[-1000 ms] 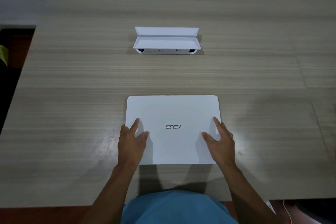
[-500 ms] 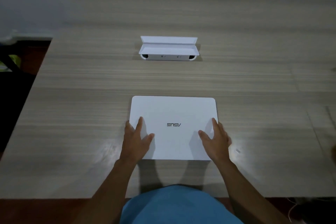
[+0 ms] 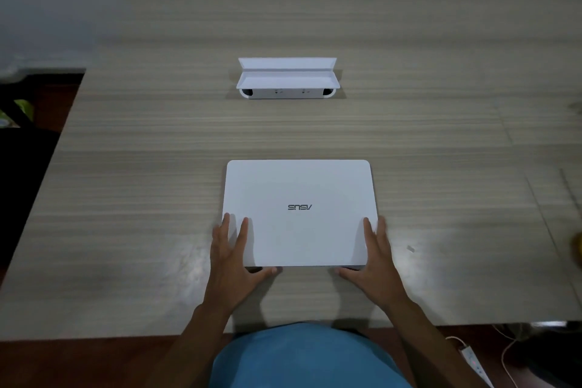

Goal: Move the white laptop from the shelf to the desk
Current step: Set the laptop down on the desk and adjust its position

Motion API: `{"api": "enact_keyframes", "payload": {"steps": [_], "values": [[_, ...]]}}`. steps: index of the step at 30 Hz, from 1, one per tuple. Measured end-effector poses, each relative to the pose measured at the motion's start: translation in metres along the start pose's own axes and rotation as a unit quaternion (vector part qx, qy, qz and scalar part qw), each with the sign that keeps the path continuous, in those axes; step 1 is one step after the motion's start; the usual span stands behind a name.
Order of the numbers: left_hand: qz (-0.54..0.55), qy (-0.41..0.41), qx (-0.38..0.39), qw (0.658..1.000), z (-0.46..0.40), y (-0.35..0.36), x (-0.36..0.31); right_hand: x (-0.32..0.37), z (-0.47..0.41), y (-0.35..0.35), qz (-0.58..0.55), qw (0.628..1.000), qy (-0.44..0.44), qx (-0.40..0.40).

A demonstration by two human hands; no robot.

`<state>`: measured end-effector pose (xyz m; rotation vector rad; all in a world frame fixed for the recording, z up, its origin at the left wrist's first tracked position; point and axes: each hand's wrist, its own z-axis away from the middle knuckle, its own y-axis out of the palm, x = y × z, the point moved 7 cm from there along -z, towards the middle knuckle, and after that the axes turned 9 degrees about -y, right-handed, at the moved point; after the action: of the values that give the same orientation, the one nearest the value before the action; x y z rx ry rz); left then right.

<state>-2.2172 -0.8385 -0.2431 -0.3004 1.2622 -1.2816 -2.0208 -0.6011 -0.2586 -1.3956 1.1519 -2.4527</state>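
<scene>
The white laptop [image 3: 299, 192] lies shut and flat on the wooden desk [image 3: 132, 198], logo facing away from me, near the front edge. My left hand [image 3: 231, 258] is at its near left corner, fingers spread flat on the lid and thumb along the front edge. My right hand [image 3: 376, 261] mirrors it at the near right corner. Neither hand lifts the laptop. No shelf is in view.
A white open-lidded box [image 3: 287, 80] stands further back at the desk's middle. A small scrap [image 3: 410, 249] lies right of the laptop. The desk's left edge drops to a dark area [image 3: 19, 173]. A power strip with cables [image 3: 472, 359] lies on the floor at the lower right.
Both hands have slid back from the middle of the lid to its near corners, thumbs now off the lid at the front edge. The laptop stays in place.
</scene>
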Motion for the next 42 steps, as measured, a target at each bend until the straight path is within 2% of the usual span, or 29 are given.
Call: {"api": "enact_keyframes", "payload": {"steps": [5, 8, 11, 20, 30, 39, 42], "values": [[0.026, -0.034, 0.027, 0.999, -0.007, 0.001, 0.004, 0.002, 0.001, 0.0, 0.0, 1.0, -0.008, -0.023], [-0.014, -0.036, 0.048, 0.998, -0.015, 0.002, 0.004, -0.001, 0.0, 0.0, 0.012, 1.0, -0.013, -0.025], [-0.067, -0.017, 0.036, 0.997, -0.023, 0.004, 0.005, -0.003, -0.002, -0.001, 0.024, 0.999, -0.016, -0.03], [-0.038, -0.019, 0.02, 0.999, -0.075, -0.009, -0.009, 0.014, -0.063, -0.019, 0.047, 0.998, -0.029, -0.03], [-0.072, -0.013, 0.027, 0.997, -0.138, -0.024, -0.023, 0.029, -0.121, -0.027, 0.08, 0.996, -0.023, -0.023], [-0.089, -0.009, 0.014, 0.996, -0.128, -0.029, -0.031, 0.031, -0.113, -0.023, 0.076, 0.997, -0.014, -0.022], [-0.095, 0.021, 0.003, 0.995, -0.112, -0.027, -0.032, 0.028, -0.099, -0.022, 0.052, 0.998, -0.004, -0.042]]}}
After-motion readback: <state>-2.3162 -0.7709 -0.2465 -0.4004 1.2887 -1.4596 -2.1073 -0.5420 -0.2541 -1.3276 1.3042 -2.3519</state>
